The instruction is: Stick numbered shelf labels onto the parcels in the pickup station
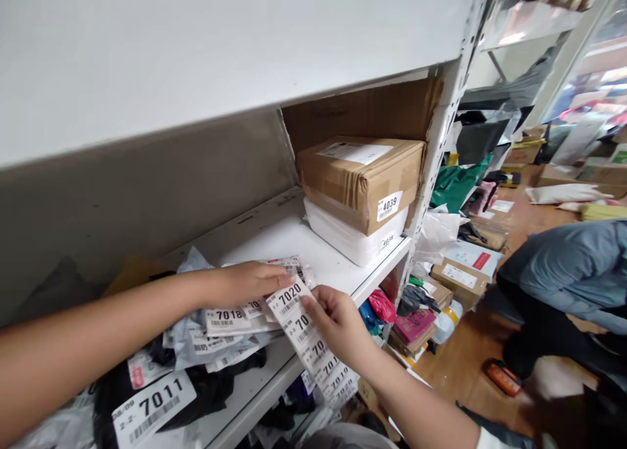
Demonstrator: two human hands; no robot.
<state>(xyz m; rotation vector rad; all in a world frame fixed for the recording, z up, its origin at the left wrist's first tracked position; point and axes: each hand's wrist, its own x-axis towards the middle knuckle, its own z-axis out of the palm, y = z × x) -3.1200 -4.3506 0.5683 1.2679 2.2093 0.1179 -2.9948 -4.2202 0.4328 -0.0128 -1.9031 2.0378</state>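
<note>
My right hand [337, 318] pinches a strip of white barcode labels [304, 334] between thumb and fingers. The strip hangs past the shelf's front edge, with 7020 printed on its top label. My left hand [255, 283] lies stretched out over small packets at the back of the strip, fingertips at the top label's corner. Under it sits a flat packet labelled 7018 [228, 319], on a pile of grey and white bagged parcels [193, 344]. A black bag with a 7011 label [154, 406] lies nearer, below my left forearm.
A cardboard box labelled 4039 [362, 178] rests on a white package [343, 230] at the shelf's right end. The upper shelf [220, 57] overhangs. Right of the metal post [441, 142], parcels crowd the lower area, and a person [563, 279] bends over the floor.
</note>
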